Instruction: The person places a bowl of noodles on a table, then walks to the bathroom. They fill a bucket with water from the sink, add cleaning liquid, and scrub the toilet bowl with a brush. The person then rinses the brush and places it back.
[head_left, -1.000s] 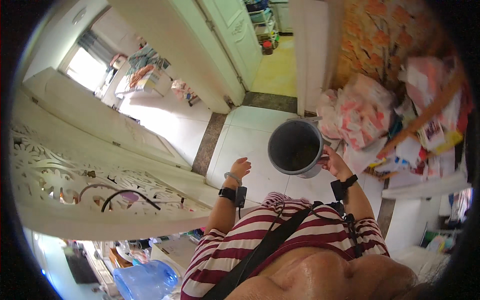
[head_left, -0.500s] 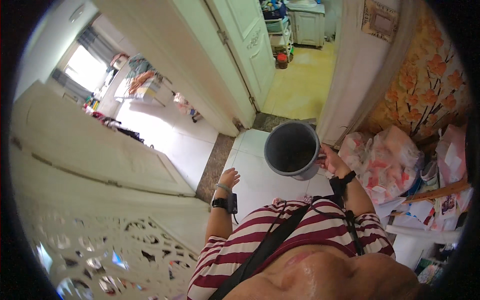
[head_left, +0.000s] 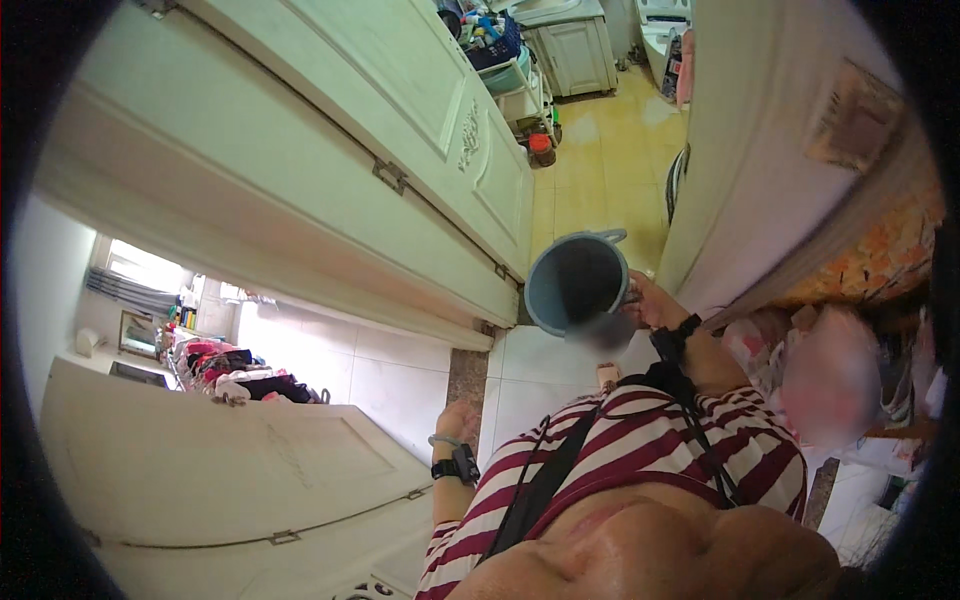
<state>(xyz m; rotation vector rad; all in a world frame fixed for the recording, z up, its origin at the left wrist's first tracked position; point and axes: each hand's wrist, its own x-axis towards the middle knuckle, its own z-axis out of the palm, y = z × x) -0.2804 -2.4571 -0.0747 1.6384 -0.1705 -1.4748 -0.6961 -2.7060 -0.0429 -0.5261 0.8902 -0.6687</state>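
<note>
A grey-blue plastic bucket (head_left: 545, 285) hangs in front of me, its mouth tilted up so that I look into its dark inside. What is in it, if anything, I cannot make out. My right hand (head_left: 650, 302) is closed on the bucket's right side near the rim; the fingers are partly hidden. A loop-shaped part stands out at the far rim. Low beside my body, my left hand (head_left: 457, 420) holds nothing that I can see, its fingers loosely apart and a little blurred. It is nearest to the dark stone threshold strip (head_left: 466, 385).
Ahead, a doorway with an open white door (head_left: 480, 140) leads to a yellow tiled floor (head_left: 600, 150). A loaded shelf rack (head_left: 520, 95) and a white cabinet (head_left: 572, 55) stand there. Another white door (head_left: 250, 460) is at my left. Pink-filled plastic bags (head_left: 830, 380) crowd the right.
I have moved closer to the doorway, and more of the yellow-floored room shows. The bucket has come along in my right hand. My left hand has dropped lower beside my body.
</note>
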